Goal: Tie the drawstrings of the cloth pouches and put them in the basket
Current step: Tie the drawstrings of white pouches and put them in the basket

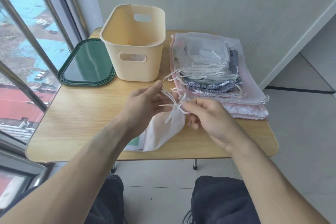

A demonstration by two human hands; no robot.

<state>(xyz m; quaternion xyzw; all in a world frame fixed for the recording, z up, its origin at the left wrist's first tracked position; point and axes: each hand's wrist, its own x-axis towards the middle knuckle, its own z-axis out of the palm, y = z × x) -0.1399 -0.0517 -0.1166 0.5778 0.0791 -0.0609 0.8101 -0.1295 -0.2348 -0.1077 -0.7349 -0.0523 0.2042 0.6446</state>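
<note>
A white cloth pouch (164,131) lies on the wooden table (78,114) near its front edge, its neck gathered and its white drawstrings (172,103) crossed above it. My left hand (145,102) pinches one string end between thumb and fingers. On the other side, my right hand (209,114) holds the strings at the crossing with curled fingers. The cream plastic basket (134,60) stands behind, with a pale pouch showing inside. A stack of several cloth pouches (214,78), white, pink and blue-patterned, lies to the right with loose strings.
A dark green lid (87,65) lies flat left of the basket at the table's left edge. Windows run along the left; a white wall stands behind. My knees in dark trousers are below the table's front edge.
</note>
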